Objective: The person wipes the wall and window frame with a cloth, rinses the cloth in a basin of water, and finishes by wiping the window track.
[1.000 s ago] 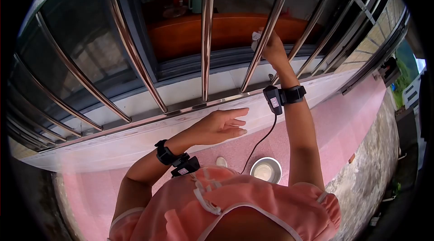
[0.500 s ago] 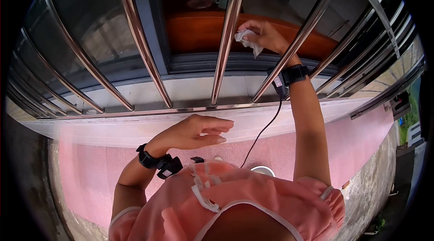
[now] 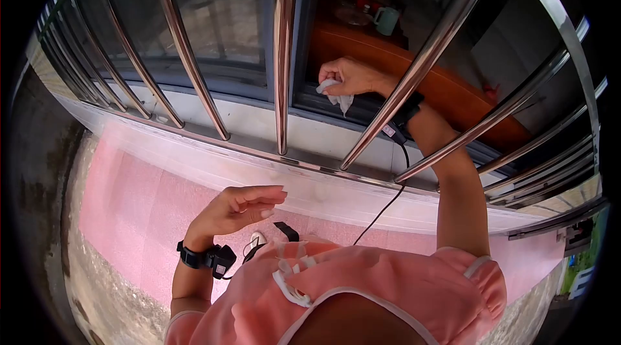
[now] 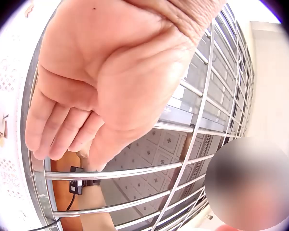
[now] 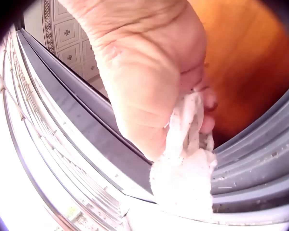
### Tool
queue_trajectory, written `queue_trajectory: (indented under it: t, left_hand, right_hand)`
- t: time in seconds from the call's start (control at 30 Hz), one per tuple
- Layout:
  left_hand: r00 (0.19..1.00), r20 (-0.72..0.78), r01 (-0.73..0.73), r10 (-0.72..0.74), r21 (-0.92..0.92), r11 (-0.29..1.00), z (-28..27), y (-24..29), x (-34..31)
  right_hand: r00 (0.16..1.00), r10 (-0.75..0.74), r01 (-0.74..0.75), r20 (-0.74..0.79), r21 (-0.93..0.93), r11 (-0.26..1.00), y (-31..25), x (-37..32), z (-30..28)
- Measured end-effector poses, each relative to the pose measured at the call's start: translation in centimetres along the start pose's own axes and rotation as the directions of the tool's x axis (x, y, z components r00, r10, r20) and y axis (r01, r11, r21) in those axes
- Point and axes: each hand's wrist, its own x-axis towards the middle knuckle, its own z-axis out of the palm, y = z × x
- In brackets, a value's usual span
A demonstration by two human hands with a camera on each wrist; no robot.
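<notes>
My right hand [image 3: 349, 78] reaches through the metal bars and holds a crumpled white cloth [image 3: 343, 103] between thumb and curled fingers. The cloth hangs over the dark grey window track [image 3: 318, 100], close to the upright window frame. Dark specks dot the cloth [image 5: 183, 180] in the right wrist view, and its lower end lies by the grooved track [image 5: 260, 168]. My left hand [image 3: 238, 208] hovers outside the bars in front of the white sill ledge. Its palm and loosely straight fingers hold nothing in the left wrist view.
Shiny metal bars [image 3: 283, 54] stand between me and the window, with a tiled sill [image 3: 249, 118] behind them. Inside are a brown wooden panel [image 3: 375, 54] and a pale green jug [image 3: 386, 20]. A black cable [image 3: 381, 212] runs from the right wrist.
My right hand has moved left with the cloth, reaching deeper through the bars, then lower to the track beside the window frame. The left hand stays outside the bars; the head view has turned.
</notes>
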Motion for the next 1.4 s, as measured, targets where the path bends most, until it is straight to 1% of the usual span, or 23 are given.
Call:
queue_trajectory:
  t: [0.03,0.1,0.2,0.23,0.33,0.4,0.5,0.6,0.63,0.7,0.8,0.9,1.0,1.03,1.1,1.2,1.3,1.33,1.4]
  left_hand:
    - [0.998,-0.057,-0.013,0.012,-0.016,1.0,-0.2,-0.4,-0.7]
    - [0.985,-0.169,-0.036,0.028,-0.048,0.998,-0.5,-1.4,-2.2]
    - [0.944,-0.33,-0.038,0.025,-0.032,0.999,0.2,-1.8,-3.6]
    - [0.925,-0.379,-0.03,0.019,-0.025,0.999,0.5,-2.1,-4.0]
    - [0.892,-0.452,-0.034,0.011,-0.041,0.999,1.6,-2.9,-4.3]
    - [0.886,-0.463,-0.028,-0.012,-0.08,0.996,2.3,-3.1,-4.4]
    - [0.87,-0.493,-0.029,-0.027,-0.107,0.994,3.3,-3.3,-4.2]
    - [0.858,-0.513,-0.041,-0.016,-0.1,0.994,4.1,-3.7,-3.9]
    - [0.855,-0.518,-0.046,-0.011,-0.097,0.994,4.5,-3.8,-3.9]
    - [0.853,-0.521,-0.039,-0.003,-0.07,0.997,4.9,-3.8,-3.7]
    - [0.849,-0.529,-0.031,-0.004,-0.058,0.998,5.5,-3.8,-3.5]
    - [0.846,-0.533,-0.028,-0.008,-0.061,0.998,5.6,-4.0,-3.5]
    - [0.847,-0.532,-0.045,0.001,-0.07,0.997,5.1,-4.1,-3.8]
    - [0.847,-0.532,-0.053,0.006,-0.073,0.996,4.8,-4.1,-3.8]
    - [0.846,-0.533,-0.045,0.006,-0.059,0.997,4.0,-4.2,-3.9]
    - [0.849,-0.528,-0.037,0.003,-0.054,0.998,3.0,-4.3,-4.1]
    - [0.858,-0.513,-0.04,0.004,-0.058,0.998,2.4,-4.2,-4.2]
    - [0.861,-0.508,-0.043,0.007,-0.059,0.997,2.2,-4.2,-4.2]
    - [0.864,-0.503,-0.046,0.018,-0.044,0.998,1.8,-4.3,-4.4]
  right_hand:
    - [0.999,0.0,-0.003,-0.038,-0.088,0.996,-0.3,0.6,0.6]
    - [0.986,-0.035,-0.007,-0.166,-0.244,0.97,0.4,1.8,1.6]
    - [0.905,-0.079,-0.011,-0.418,-0.21,0.978,1.2,2.8,2.7]
    - [0.915,-0.086,0.003,-0.394,-0.207,0.978,1.6,3.0,2.9]
    - [0.944,-0.114,0.054,-0.309,-0.196,0.979,3.1,3.8,3.9]
    - [0.962,-0.143,0.1,-0.232,-0.187,0.977,4.0,4.1,4.3]
    - [0.979,-0.167,0.125,-0.116,-0.301,0.945,4.1,4.6,3.9]
    - [0.986,-0.161,0.133,-0.038,-0.393,0.91,3.8,4.9,3.6]
    - [0.998,-0.058,0.059,0.014,-0.389,0.92,3.4,5.1,3.6]
    - [0.982,0.145,-0.087,0.121,-0.396,0.914,2.0,5.9,3.2]
    - [0.929,0.355,-0.312,0.104,-0.297,0.903,0.3,6.0,2.8]
    - [0.946,0.324,-0.319,-0.019,-0.236,0.918,0.9,5.2,3.1]
    - [0.959,0.282,-0.275,0.028,-0.137,0.952,2.7,5.3,2.5]
    - [0.955,0.292,-0.281,0.049,-0.158,0.947,3.3,5.4,2.3]
    - [0.944,0.317,-0.295,0.091,-0.193,0.936,4.7,5.3,2.1]
    - [0.897,0.421,-0.389,0.137,-0.209,0.897,7.1,4.2,1.5]
    - [0.797,0.536,-0.47,0.277,-0.273,0.84,4.2,2.2,-0.9]
    - [0.794,0.493,-0.434,0.354,-0.237,0.869,5.2,1.8,-1.3]
    - [0.726,0.572,-0.494,0.381,-0.29,0.82,3.7,1.5,-1.8]
